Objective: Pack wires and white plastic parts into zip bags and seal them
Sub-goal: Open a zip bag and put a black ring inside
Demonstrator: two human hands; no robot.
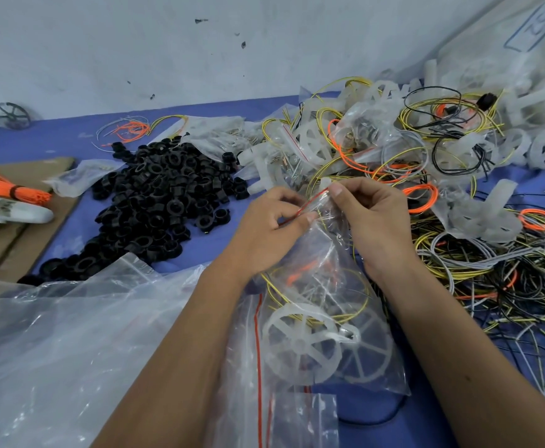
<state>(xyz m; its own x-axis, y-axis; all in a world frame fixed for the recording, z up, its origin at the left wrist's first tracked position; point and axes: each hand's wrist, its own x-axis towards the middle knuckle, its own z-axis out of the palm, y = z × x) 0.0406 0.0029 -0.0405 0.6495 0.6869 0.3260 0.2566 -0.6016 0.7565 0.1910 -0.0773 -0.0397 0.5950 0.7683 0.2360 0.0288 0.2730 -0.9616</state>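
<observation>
A clear zip bag (326,253) hangs between my hands at the centre of the view. Its red zip strip (310,202) runs between my fingers at the top. My left hand (267,234) pinches the strip's left part. My right hand (371,224) pinches its right end. Inside the bag lie a white spoked plastic wheel (300,344), a second wheel behind it, and coiled yellow and orange wires (300,273).
A heap of black plastic rings (161,195) lies to the left on the blue table. Filled bags, white parts and tangled wires (458,263) pile up to the right and behind. Empty zip bags (70,334) lie at lower left. An orange wire bundle (9,189) rests on cardboard.
</observation>
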